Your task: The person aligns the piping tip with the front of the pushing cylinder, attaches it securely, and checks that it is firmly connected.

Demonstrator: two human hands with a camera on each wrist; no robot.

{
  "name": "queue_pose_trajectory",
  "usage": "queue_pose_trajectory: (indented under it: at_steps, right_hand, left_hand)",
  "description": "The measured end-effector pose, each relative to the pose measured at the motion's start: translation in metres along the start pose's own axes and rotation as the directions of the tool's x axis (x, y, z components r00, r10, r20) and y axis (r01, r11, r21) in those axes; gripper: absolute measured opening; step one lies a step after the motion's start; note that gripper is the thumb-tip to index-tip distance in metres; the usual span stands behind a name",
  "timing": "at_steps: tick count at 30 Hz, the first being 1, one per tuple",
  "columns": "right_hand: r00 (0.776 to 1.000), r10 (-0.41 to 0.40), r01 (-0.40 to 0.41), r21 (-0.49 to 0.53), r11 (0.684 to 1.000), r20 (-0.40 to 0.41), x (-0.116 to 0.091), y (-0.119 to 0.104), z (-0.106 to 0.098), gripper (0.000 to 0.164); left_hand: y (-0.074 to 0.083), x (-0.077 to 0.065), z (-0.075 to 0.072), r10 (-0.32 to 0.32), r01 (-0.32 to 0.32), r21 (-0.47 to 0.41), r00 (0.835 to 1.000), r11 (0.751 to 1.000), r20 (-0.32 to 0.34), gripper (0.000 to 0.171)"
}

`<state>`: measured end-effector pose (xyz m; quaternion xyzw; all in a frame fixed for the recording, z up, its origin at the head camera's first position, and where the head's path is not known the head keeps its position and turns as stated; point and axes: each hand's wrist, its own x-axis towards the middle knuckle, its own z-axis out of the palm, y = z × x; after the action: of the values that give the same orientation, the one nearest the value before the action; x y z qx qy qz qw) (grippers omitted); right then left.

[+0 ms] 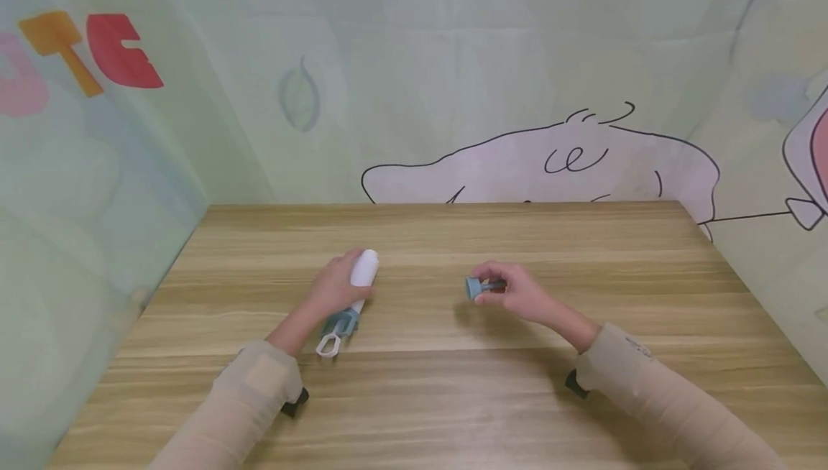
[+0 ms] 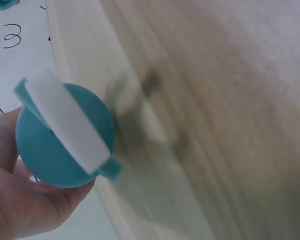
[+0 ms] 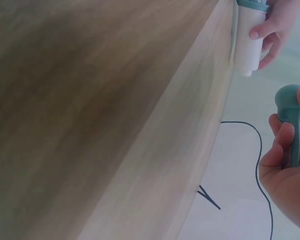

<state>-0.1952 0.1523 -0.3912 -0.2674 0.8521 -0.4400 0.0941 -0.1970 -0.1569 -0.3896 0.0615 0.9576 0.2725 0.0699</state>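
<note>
My left hand (image 1: 331, 287) grips a white cylindrical bottle (image 1: 365, 269) that tilts over the table, its white end pointing away. A teal cap (image 1: 341, 320) with a white loop handle (image 1: 328, 345) is on its near end. In the left wrist view the round teal cap (image 2: 42, 160) faces the camera, crossed by the white handle (image 2: 67, 122). Off to the right, my right hand (image 1: 522, 293) pinches a small teal piece (image 1: 474, 287) with a cup-like head and a thin stem. The right wrist view shows its rounded head (image 3: 289, 96) and the stem along the fingers.
A wood-grain table (image 1: 440, 398) lies under both hands. Behind it and at the sides hangs a pale printed cloth (image 1: 414, 82) with line drawings and colored letters. The table's far edge runs along the cloth.
</note>
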Motion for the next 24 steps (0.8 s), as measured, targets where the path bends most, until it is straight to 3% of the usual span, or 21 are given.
queue_pose_trajectory:
  at_steps: [12,24]
  right_hand:
    - [1.0,0.017,-0.017,-0.029,0.999,-0.001,0.01,-0.004,-0.006,0.028]
    - [0.999,0.044,-0.043,-0.031,0.999,0.029,0.018,-0.005,-0.006,0.029]
  left_hand:
    - [0.014,-0.003,-0.006,0.105,-0.107,0.029,0.992,0.994,0.074,0.07]
    - [0.029,-0.006,-0.002,0.243,-0.251,0.059,0.963,0.966,0.119,0.066]
